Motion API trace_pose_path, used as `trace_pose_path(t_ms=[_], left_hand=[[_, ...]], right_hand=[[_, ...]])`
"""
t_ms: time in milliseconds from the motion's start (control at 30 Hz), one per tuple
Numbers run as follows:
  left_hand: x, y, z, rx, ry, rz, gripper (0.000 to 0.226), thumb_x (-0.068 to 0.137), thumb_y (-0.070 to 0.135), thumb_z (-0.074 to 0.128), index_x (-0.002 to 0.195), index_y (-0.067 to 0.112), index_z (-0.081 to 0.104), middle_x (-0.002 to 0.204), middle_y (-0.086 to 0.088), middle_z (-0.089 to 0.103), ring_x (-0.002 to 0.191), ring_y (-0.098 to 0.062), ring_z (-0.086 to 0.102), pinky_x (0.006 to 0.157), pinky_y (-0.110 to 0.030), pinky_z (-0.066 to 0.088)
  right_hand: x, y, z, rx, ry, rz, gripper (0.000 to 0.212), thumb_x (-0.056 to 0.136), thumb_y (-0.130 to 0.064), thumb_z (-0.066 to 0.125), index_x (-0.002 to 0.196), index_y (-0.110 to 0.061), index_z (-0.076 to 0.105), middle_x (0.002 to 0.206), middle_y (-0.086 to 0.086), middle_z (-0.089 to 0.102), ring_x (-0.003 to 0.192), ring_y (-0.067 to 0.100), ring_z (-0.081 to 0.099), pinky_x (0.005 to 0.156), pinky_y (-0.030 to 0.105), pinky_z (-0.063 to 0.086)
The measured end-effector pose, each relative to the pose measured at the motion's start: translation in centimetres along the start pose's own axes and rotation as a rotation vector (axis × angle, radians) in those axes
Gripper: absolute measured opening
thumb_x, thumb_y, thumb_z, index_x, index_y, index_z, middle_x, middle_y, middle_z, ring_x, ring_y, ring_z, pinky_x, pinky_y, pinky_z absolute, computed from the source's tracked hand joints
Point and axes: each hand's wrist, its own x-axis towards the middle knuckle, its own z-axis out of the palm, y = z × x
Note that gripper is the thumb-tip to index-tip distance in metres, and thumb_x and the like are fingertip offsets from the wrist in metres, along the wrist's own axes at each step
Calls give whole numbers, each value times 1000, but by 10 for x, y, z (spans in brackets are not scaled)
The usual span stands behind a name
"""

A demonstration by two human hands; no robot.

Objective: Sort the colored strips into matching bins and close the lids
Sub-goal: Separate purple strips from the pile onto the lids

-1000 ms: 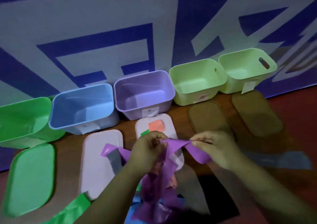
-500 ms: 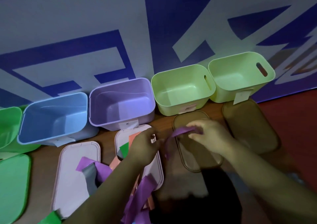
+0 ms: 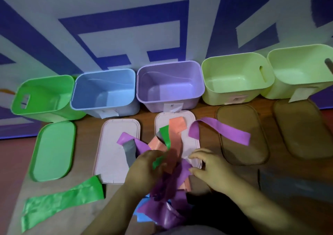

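Five open bins line the table's far edge: green bin (image 3: 43,96), blue bin (image 3: 104,90), purple bin (image 3: 169,85) and two pale-green bins (image 3: 236,79). Lids lie before them. A purple strip (image 3: 221,130) lies loose across the pink lid (image 3: 191,141) and brown lid (image 3: 241,135). The left hand (image 3: 144,170) grips the tangled strips (image 3: 169,162); the right hand (image 3: 210,168) hovers beside them, fingers spread. A green strip (image 3: 61,200) lies near the left edge.

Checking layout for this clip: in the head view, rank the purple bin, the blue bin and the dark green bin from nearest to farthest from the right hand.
From the right hand:
1. Purple bin, straight beyond it, middle of the row.
2. Blue bin, farther left.
3. Dark green bin, far left end.
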Motion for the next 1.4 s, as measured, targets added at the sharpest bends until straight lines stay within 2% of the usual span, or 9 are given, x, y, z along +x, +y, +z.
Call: trace_pose_path(t_ms=[200,400,500,667,900,1000,1167,1267,1400], left_hand=[[-32,-33,-10,16,-39,26,32,83,37,73,115,31,68,107,10,69,94,-10,64,83,-21,49],[-48,-48,-9,-37,-74,-11,34,83,35,75,116,29,69,109,12,66,94,-7,63,82,-14,45],[-56,-51,-2,-55,-123,33,29,82,35,76,111,32,70,107,11,66,92,-7,62,85,-24,50],[-66,-52,7,-2,-240,48,30,84,37,72,114,35,69,110,13,62,94,-5,60,85,-20,50],[-73,-53,4,40,-328,47,31,78,27,74,109,28,72,104,10,70,92,-6,64,80,-20,50],[-74,-47,2,42,-276,8,11,83,24,71,93,24,74,91,5,72,81,-9,65,74,-28,51],[-72,-36,-5,-39,-72,-4,8,82,27,76,88,31,74,77,19,64,73,4,59,65,-8,40],[-67,-28,-11,-88,32,22,9,83,26,76,88,32,72,83,18,62,81,1,60,70,-11,44],[-55,-12,-25,-176,111,66,8,88,20,73,89,27,69,93,12,63,89,-5,61,78,-21,50]], right_hand=[[-10,-28,38,-57,-70,-12,36,76,-33,77,110,-29,69,115,-14,63,106,5,59,94,24,47],[-21,-41,60,-123,-86,-34,38,79,-29,77,115,-24,69,117,-10,66,105,5,58,91,13,41],[-23,-42,67,-182,-150,-59,41,79,-30,74,119,-27,66,123,-10,63,113,9,58,97,22,45],[-23,-41,73,-266,-187,-104,40,84,-31,69,123,-27,63,133,-10,59,121,13,53,103,29,44],[-19,-33,71,-389,-127,-193,28,73,-32,73,100,-30,67,99,-10,67,95,19,57,84,35,51],[-20,-30,69,-401,-102,-207,24,68,-30,77,90,-31,67,82,-12,64,85,16,58,75,33,52],[-26,-36,55,-268,-63,-124,22,76,-24,78,93,-32,66,80,-16,63,84,9,52,70,30,48],[-31,-48,41,-147,-63,-54,23,82,-25,75,98,-37,64,84,-16,67,77,1,55,65,10,42],[-32,-52,28,98,-47,64,22,87,-21,72,99,-37,61,85,-20,65,74,1,63,62,18,51]])
